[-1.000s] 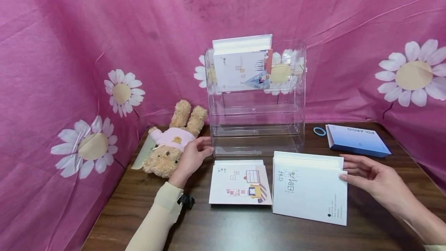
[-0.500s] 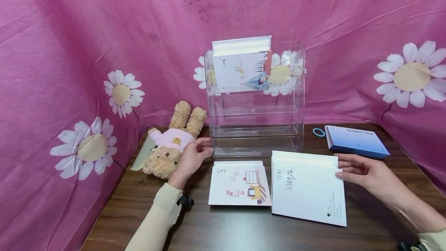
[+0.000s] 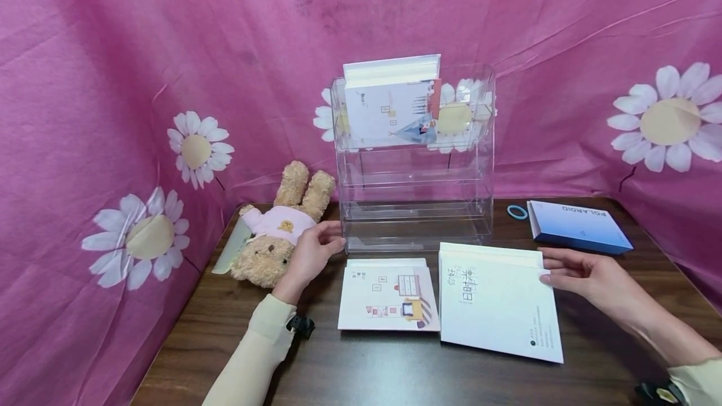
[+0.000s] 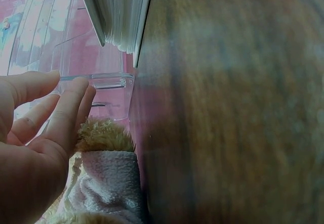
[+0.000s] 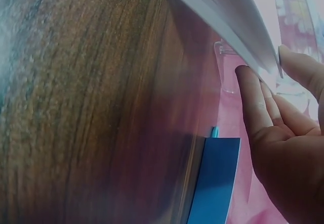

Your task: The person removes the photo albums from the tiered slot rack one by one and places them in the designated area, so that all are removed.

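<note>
In the head view, a white photo album [image 3: 496, 312] with dark lettering lies at the right front of the table. My right hand [image 3: 592, 281] pinches its upper right corner, thumb on the cover and fingers at the far side; the right wrist view shows the album's edge [image 5: 238, 27] between thumb and fingers. My left hand [image 3: 313, 255] has its fingertips at the lower left side of a clear tiered rack [image 3: 414, 212], fingers extended and holding nothing. A smaller illustrated album [image 3: 389, 299] lies between the hands. Another illustrated album [image 3: 389, 114] leans in the rack's top tier.
A teddy bear [image 3: 282, 224] in a pink top lies left of the rack, partly over a pale green comb [image 3: 228, 252]. At the right back are a blue POLAROID album [image 3: 581, 227] and a blue ring [image 3: 516, 212]. A pink floral cloth [image 3: 271, 36] hangs behind the table.
My right hand has shifted slightly left, and the upper right corner of the white photo album has moved left with it. My left hand stays at the rack.
</note>
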